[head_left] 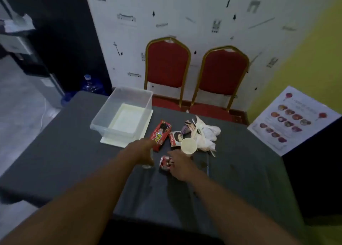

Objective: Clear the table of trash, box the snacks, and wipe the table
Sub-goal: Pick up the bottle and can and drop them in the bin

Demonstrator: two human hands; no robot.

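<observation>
On the dark grey table [74, 152] stands a clear plastic box [122, 113] on its white lid. A long red snack pack [160, 134] lies right of the box. My left hand [142, 150] reaches at its near end, fingers apart; a clear glass seems to stand just under the hand. A small crumpled red wrapper [166, 162] lies close in front, and my right hand [182, 166] touches its right side with loose fingers. Behind them are a white-and-red snack packet [174, 138], a paper cup [188, 146] and a white plastic bag with trash [205, 133].
Two red chairs with gold frames [167, 65] stand against the patterned wall behind the table. A printed sheet [292, 119] lies on a dark surface to the right. A blue water jug [90, 85] sits on the floor at back left.
</observation>
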